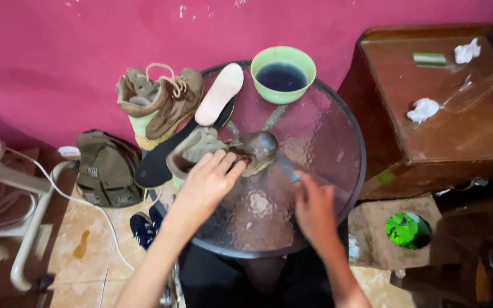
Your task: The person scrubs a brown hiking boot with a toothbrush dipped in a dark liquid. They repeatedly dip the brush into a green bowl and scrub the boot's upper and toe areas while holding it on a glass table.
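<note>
Against a magenta wall stands a round desk (338, 137) with a textured glass top. On it lies a wet brown boot (223, 153) on its side, near the left edge. The left hand (207, 179) presses on the boot, its grip closed on the upper. The right hand (314, 208) is blurred; it seems to hold a small blue brush (290, 171), but I cannot tell clearly. Behind stands a green bowl of dark water (283, 74).

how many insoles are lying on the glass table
2. A white insole lies at the back of the round glass table, beside the green bowl. A black insole lies partly under it, hanging over the left edge. Others may be hidden under the shoe.
</note>
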